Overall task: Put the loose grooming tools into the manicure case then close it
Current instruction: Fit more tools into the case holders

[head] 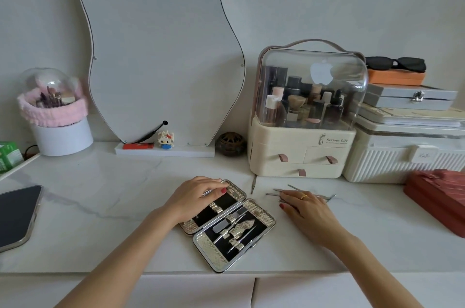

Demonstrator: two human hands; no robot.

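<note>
One open manicure case (227, 226), two hands (198, 197) (305, 208) (about five loose tools (297, 190) beside).

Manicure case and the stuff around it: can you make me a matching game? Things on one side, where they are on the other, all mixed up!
Things:
1. manicure case
2. loose grooming tools
3. sunglasses
4. red lighter

Places:
A. on top of the orange box
B. on the mirror's base
C. lying open, under the left hand
D. on the table, at the right hand's fingertips

Pairs: 1-C, 2-D, 3-A, 4-B
</note>
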